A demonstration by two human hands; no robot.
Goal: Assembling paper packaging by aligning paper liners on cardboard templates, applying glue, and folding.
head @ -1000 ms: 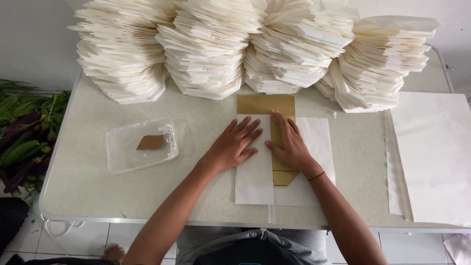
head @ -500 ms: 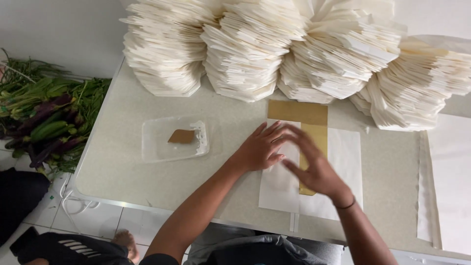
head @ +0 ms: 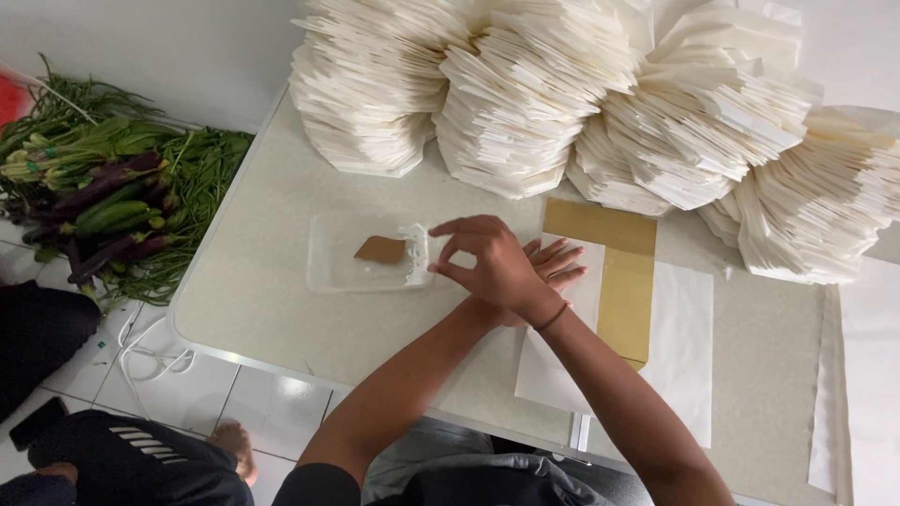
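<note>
From the head camera, the right hand (head: 492, 267), with a dark band at its wrist, is crossed over the left and hangs just beside the right end of a shallow clear plastic tray (head: 328, 274). Its thumb and forefinger are apart in a loose pinch and clamp on nothing I can see. The left hand (head: 560, 263) lies mostly hidden beneath that wrist. Its fingers are spread flat on a white rectangular paper sheet (head: 553, 370).

To my eye the work here is picking up a little of the smeared white paste (head: 415, 255) at the tray's near end. Doing it well looks to mean 2 things. Only the fingertips should touch the smear, so the load stays thin. And the left palm should press down so the sheet does not slip off its line with the tan L-shaped card (head: 626, 300) touching its right side.

The tray sits on the pale speckled tabletop (head: 253, 309), left of the sheet and apart from it. It is see-through and low-walled, with a small brown piece of card (head: 380, 249) lying in its middle. The paste looks wet and ragged along the right wall.

Behind them, tall fanned stacks of folded white paper (head: 525, 103) crowd the table's far edge. A heap of green and purple vegetables (head: 103, 206) lies on the floor to the left.
</note>
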